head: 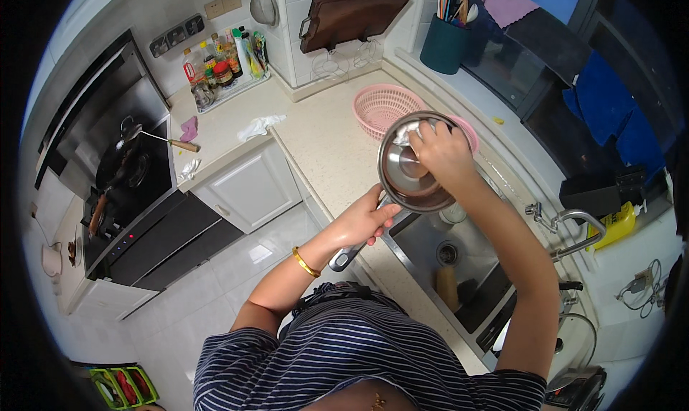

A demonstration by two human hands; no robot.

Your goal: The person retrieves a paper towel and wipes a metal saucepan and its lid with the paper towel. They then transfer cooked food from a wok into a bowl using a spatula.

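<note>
My left hand (371, 215) grips the long handle of a stainless steel saucepan (388, 188). The pan is tilted so that its inside faces me, held over the counter beside the sink. Inside its rim, my right hand (441, 153) presses a crumpled white cloth or paper (406, 134) against the wall. Part of the pan's inside is hidden behind my right hand and forearm. Behind the pan stands a pink plastic basket (387, 101), and another pink rim (467, 131) shows at its right.
The steel sink (417, 244) with a curved faucet (581, 217) lies to the right. A wok (121, 161) sits on the stove at the left, with a ladle (161, 137) across it. Bottled condiments (220, 69) stand in the back corner. A white cloth (262, 127) lies on the counter.
</note>
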